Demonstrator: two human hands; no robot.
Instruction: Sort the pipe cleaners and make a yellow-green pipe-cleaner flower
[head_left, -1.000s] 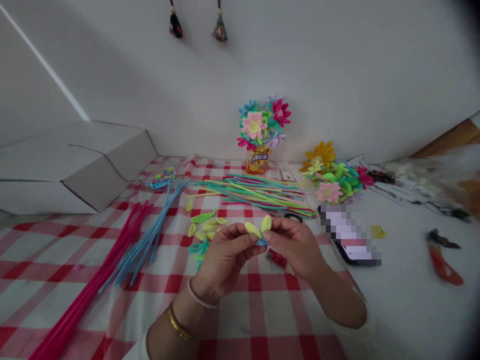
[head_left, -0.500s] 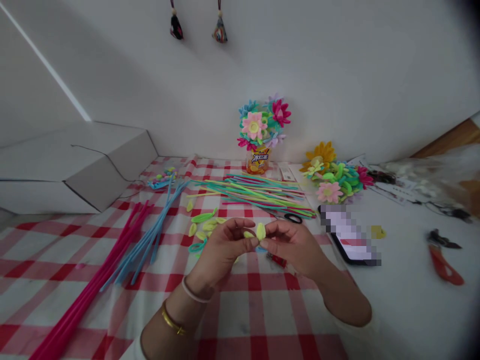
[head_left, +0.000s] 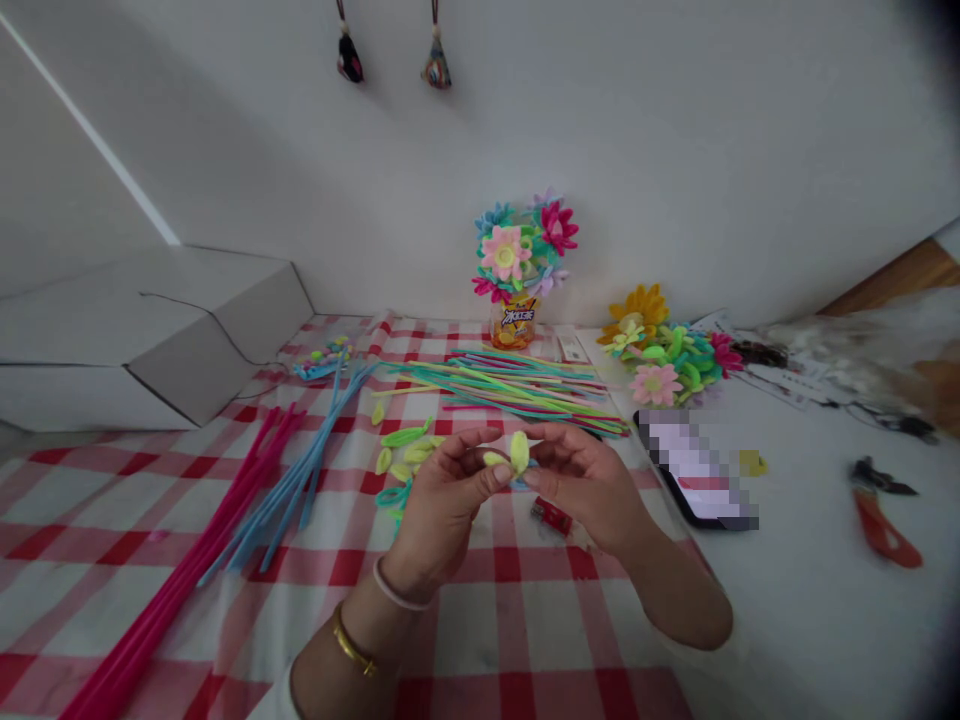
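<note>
My left hand (head_left: 442, 500) and my right hand (head_left: 581, 480) meet above the red-checked tablecloth (head_left: 225, 600). Both pinch a small piece made of yellow-green pipe-cleaner petals (head_left: 512, 455) with a bit of blue at its base. The fingers of each hand are closed round it. Just left of my hands lie several loose yellow-green petals (head_left: 405, 455) and a teal loop (head_left: 394, 495). A small red object (head_left: 551, 515) rests on the cloth under my right hand.
Pink stems (head_left: 187, 580) and blue stems (head_left: 300, 470) lie left. A mixed pile of pipe cleaners (head_left: 517, 390) lies behind my hands. A flower bouquet in a bottle (head_left: 521, 270), another bouquet (head_left: 664, 355), a phone (head_left: 697, 470), red pliers (head_left: 885, 520) and a white box (head_left: 150, 330) surround them.
The petals have been pressed closer together between my fingers. Both hands have risen slightly and stayed joined on the piece.
</note>
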